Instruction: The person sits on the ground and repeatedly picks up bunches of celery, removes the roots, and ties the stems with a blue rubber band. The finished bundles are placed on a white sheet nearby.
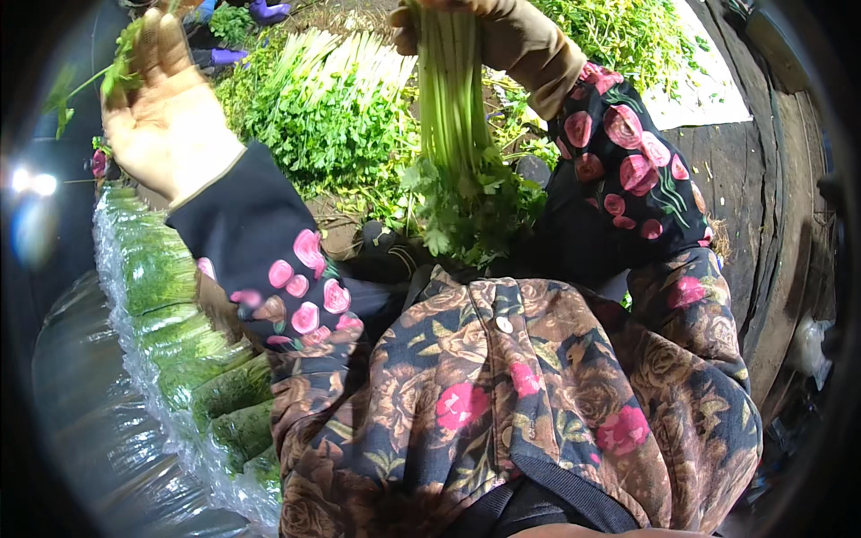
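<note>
My right hand (511,37), in a tan glove, grips a bunch of leafy celery (452,101) by its stalks at the top of the view. The stalks hang down and their leaves point toward my lap. Out to the upper left is my left hand (168,114), also gloved, palm toward me and fingers mostly stretched. A loose green sprig (123,64) lies against its thumb side, partly blurred; whether the fingers grip it is unclear. Beyond my knees, a heap of celery bunches (329,114) rests on the ground, pale stalks pointing away.
Along my left side runs a row of packed celery (168,323) edged by clear plastic film (128,336). Trimmed leaves (619,40) are piled on a white sheet (713,101) at the upper right. Another person's purple boot (269,12) shows at the top left.
</note>
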Demonstrator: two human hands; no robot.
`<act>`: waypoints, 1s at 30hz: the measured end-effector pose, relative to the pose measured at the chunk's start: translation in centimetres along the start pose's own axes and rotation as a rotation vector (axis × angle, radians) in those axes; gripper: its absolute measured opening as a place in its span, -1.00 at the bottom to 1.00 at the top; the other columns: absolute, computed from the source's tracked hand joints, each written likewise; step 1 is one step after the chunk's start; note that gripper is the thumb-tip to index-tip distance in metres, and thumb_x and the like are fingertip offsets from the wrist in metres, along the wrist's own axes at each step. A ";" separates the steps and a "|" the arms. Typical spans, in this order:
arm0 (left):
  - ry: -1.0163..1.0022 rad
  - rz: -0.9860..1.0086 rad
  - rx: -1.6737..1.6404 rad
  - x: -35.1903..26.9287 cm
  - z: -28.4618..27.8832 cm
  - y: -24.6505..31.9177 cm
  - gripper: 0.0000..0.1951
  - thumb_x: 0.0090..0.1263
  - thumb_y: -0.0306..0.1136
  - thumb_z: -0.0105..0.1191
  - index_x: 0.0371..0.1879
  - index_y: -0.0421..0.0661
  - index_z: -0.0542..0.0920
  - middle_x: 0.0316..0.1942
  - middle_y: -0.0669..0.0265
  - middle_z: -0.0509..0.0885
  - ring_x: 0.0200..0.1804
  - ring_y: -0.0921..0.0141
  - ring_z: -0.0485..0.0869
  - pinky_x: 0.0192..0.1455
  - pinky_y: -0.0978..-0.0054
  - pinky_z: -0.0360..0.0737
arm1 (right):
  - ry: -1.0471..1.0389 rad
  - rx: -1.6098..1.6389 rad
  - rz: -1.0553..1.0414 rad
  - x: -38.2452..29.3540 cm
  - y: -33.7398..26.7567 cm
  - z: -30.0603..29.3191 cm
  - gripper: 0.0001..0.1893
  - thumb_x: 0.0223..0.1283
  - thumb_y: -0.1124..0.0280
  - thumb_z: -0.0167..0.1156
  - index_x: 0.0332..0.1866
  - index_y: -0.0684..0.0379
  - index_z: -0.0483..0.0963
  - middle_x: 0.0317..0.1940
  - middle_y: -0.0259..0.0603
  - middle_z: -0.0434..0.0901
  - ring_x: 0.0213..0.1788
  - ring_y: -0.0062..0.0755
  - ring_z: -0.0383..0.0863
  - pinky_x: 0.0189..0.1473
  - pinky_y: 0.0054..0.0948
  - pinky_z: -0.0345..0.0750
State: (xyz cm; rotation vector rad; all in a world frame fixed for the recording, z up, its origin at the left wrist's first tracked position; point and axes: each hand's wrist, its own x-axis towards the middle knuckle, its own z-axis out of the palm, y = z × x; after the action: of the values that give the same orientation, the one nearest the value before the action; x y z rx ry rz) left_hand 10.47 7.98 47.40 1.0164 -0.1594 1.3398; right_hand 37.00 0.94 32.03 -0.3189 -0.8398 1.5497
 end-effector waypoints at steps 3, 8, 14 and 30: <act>0.247 0.236 0.794 0.1 -3.5 0.0 -0.69 0.56 -0.43 -0.13 -0.09 -0.42 0.66 -0.02 -0.09 0.74 0.13 0.09 0.71 0.32 0.13 0.63 | -0.060 0.069 -0.127 -0.2 -1.2 -0.2 -0.61 0.23 0.19 0.42 0.02 0.26 0.60 -0.07 -0.09 0.71 -0.02 -0.14 0.72 0.18 -0.06 0.62; 0.027 -0.548 1.343 -8.5 -6.5 -2.3 -0.69 0.42 -0.42 0.30 0.13 -0.07 0.66 -0.40 0.60 0.60 -0.43 0.76 0.37 -0.41 0.74 0.25 | 0.154 0.151 -0.301 -0.4 -4.0 -1.6 -0.62 0.24 0.20 0.36 -0.01 0.27 0.54 -0.17 -0.09 0.68 -0.13 -0.15 0.68 0.12 -0.11 0.63; -0.291 -0.343 1.368 -13.3 -0.3 -4.3 -0.53 0.29 -0.47 0.39 0.21 -0.06 0.63 0.08 0.37 0.69 -0.16 0.58 0.65 -0.13 0.66 0.54 | -0.034 0.296 -0.224 -0.3 -5.3 -3.1 -0.66 0.33 0.20 0.26 0.00 0.28 0.58 -0.11 -0.02 0.68 -0.09 -0.09 0.68 0.15 -0.05 0.63; -0.197 -0.476 1.707 -17.4 -6.4 -8.5 -0.09 0.19 -0.16 0.42 0.49 -0.24 0.26 0.54 -0.09 0.24 0.52 0.03 0.34 0.56 0.25 0.33 | 0.267 -1.546 -0.646 1.8 -3.0 3.5 -0.51 0.18 0.66 0.25 0.27 0.20 0.53 0.03 -0.22 0.71 0.09 -0.30 0.69 0.13 -0.39 0.60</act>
State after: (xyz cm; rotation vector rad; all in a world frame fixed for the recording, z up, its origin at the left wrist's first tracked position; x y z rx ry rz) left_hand 9.90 0.68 28.43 2.3575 1.2130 0.6950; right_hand 36.61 1.41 36.96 -1.1681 -1.5821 0.0035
